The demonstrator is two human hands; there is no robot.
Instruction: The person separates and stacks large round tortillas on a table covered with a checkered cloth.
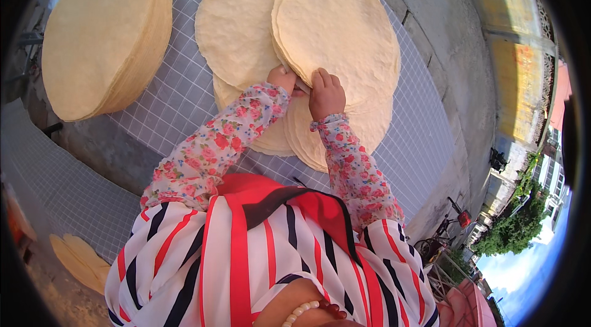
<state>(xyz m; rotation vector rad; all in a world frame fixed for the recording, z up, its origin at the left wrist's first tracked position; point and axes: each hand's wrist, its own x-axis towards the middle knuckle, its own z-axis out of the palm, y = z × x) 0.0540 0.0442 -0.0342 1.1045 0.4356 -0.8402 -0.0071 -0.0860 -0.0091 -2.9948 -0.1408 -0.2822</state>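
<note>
Both my hands grip the near edge of a small stack of thin round flatbreads (335, 25), which lies tilted on top of wider overlapping flatbreads (237, 31). My right hand (327, 93) pinches that edge, fingers bent over the top sheet. Just to its left, my left hand (283, 79) is closed at the same edge, its fingertips partly hidden under the sheets. Below my hands, more layered flatbreads (308, 136) fan out on the grey checked table cover (178, 80).
A tall stack of round flatbreads (108, 37) stands at the far left. Lower left, a second checked surface (68, 185) has loose flatbreads (80, 259) beside it. Concrete ground (455, 37) and a yellow wall (517, 80) lie to the right, with a parked bike (446, 228) farther down.
</note>
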